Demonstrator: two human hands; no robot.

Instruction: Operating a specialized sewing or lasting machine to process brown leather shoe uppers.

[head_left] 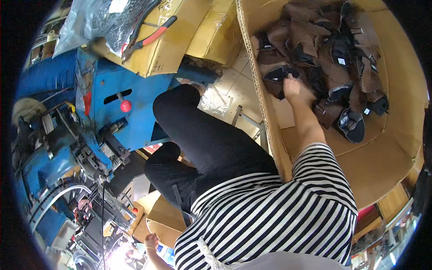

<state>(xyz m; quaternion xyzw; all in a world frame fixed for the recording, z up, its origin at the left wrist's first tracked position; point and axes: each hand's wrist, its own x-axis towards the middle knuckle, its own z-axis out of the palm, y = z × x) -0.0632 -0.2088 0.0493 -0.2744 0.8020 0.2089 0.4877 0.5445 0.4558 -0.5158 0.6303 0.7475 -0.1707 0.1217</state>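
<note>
Open carton (402, 90): landmark, at the person's right; brown cardboard.

Brown fabric pieces (330, 76): many, heaped loosely inside the carton, toward its far end; black linings, shaped like shoe uppers. Judged light, soft and floppy, not fragile, with little slip. Best hold: a pinch on the dark edge of one opening, clear of its neighbours.

Right hand (299, 93): inside the carton, at the heap's near left; fingertips at the dark rim of one piece (280, 73). Blurred; cannot tell whether they pinch it.

Left hand (152, 241): outside the carton, well apart, to its lower left, near a smaller box (166, 222). Fingers partly bent; cannot tell whether they hold anything.

Labels: small white tags, one a square (341, 61), on pieces in the carton; print too small to read. Taped yellow box (168, 56), left of the carton: dark marks, illegible. No brand legible.
</note>
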